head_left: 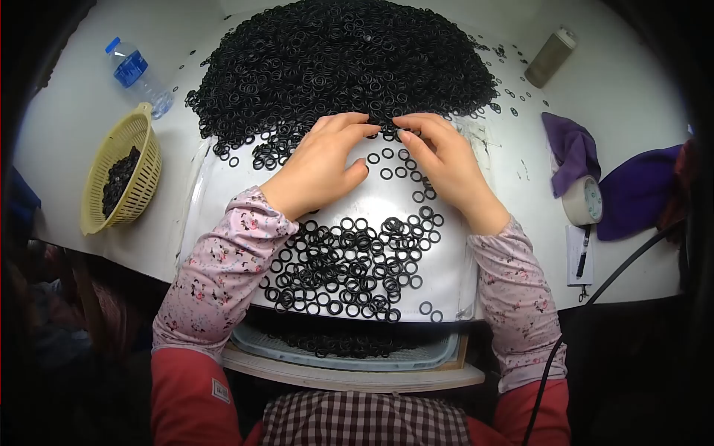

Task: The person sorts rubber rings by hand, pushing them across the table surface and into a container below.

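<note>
Black rubber O-rings form a large heap at the far side of the white work surface. My left hand reaches to the heap's near edge, fingers stretched forward and thumb apart. Opposite it, my right hand has its fingers bent towards the same edge, thumb and forefinger slightly apart. Fingertips of both hands touch or nearly touch the rings there; none is visibly gripped. Several loose O-rings lie between the hands. Closer to my body is a spread group of O-rings, partly overlapping.
Left stand a yellow basket with dark pieces inside and a water bottle. At right are a capped bottle, purple cloth, tape roll, and pen. A tray of rings sits below the front edge.
</note>
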`<state>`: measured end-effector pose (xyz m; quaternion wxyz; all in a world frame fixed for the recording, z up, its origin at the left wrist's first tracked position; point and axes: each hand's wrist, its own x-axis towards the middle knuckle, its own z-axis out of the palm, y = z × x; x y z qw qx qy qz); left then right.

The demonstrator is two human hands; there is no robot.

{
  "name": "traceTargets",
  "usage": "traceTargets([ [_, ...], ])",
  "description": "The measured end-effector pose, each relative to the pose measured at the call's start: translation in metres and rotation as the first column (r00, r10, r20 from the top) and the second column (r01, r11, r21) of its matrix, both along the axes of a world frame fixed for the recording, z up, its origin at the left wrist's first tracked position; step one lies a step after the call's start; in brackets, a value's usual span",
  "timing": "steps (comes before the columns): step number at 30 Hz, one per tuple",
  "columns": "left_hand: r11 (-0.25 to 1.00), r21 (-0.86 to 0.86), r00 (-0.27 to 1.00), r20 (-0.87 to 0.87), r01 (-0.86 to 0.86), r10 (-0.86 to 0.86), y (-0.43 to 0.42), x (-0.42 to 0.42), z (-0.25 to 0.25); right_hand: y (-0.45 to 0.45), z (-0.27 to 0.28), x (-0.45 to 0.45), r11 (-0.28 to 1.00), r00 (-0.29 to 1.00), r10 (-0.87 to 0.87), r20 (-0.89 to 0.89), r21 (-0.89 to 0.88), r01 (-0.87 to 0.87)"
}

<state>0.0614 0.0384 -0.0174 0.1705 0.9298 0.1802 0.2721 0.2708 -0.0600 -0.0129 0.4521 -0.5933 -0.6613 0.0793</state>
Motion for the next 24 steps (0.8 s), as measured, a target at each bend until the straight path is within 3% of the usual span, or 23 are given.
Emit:
traceTargets([
  [1,0.999,0.038,1.000,-0.002,-0.003,0.003,-0.001,0.001,-0.002,0.001,0.000,0.001,0.989,0.987,-0.013,0.160,0.149,-0.011],
  [2,1.000,0.015,0.999,-0.017,0.028,-0.027,-0.002,0.001,-0.001,-0.003,0.001,0.002,0.997,0.990,0.079,0.113,0.007,-0.080],
  [5,0.990,-0.099,0.988,-0.102,0.104,-0.114,-0.002,-0.003,0.016,-0.012,0.018,-0.010,0.893,0.938,-0.083,-0.336,-0.442,-0.080],
  [8,0.967,-0.250,0.974,-0.202,0.050,-0.102,-0.004,-0.005,0.037,-0.006,0.007,-0.006,1.000,1.000,-0.010,-0.012,0.023,0.011],
  [12,0.856,-0.513,0.976,-0.213,-0.065,-0.054,-0.001,-0.008,0.042,-0.012,0.013,-0.007,0.972,0.991,0.001,-0.130,-0.234,-0.031],
  [14,0.957,-0.288,0.995,-0.101,-0.040,0.011,0.005,-0.007,0.026,-0.011,0.018,-0.010,0.961,0.955,-0.078,-0.288,-0.278,-0.005],
  [16,1.000,-0.029,0.999,-0.047,-0.011,0.009,0.011,-0.007,0.013,-0.004,0.004,-0.005,0.998,0.996,-0.024,-0.088,-0.055,0.019],
  [17,1.000,-0.015,1.000,-0.029,0.012,-0.012,0.011,-0.007,0.007,-0.001,-0.001,-0.003,0.998,1.000,-0.016,0.019,0.062,0.015],
  [18,0.999,0.001,0.999,-0.011,0.034,-0.034,0.010,-0.005,0.004,-0.002,0.001,0.000,0.999,0.986,0.033,0.165,0.033,-0.039],
  [19,0.998,0.017,0.998,0.006,0.056,-0.056,0.009,-0.005,0.003,-0.004,0.003,-0.001,0.997,0.999,0.033,0.016,-0.076,-0.032],
  [20,0.996,0.006,0.996,0.011,0.089,-0.089,0.010,-0.006,0.005,-0.008,0.006,-0.003,0.982,0.991,0.015,-0.131,-0.186,-0.040],
  [21,0.989,-0.120,0.996,-0.017,0.086,-0.089,0.008,-0.006,0.013,-0.010,0.008,-0.005,0.954,0.962,-0.019,-0.273,-0.292,-0.064],
  [22,0.966,-0.245,0.995,-0.046,0.078,-0.092,0.004,-0.006,0.023,-0.008,0.007,-0.006,0.977,0.954,-0.025,-0.298,-0.208,-0.039],
  [23,0.928,-0.367,0.992,-0.074,0.065,-0.099,0.001,-0.006,0.029,-0.007,0.004,-0.006,0.989,0.979,-0.010,-0.204,-0.145,-0.020],
  [24,0.923,-0.382,0.994,-0.078,0.044,-0.080,0.000,-0.007,0.031,-0.006,0.002,-0.005,0.997,0.994,-0.002,-0.107,-0.078,-0.006],
])
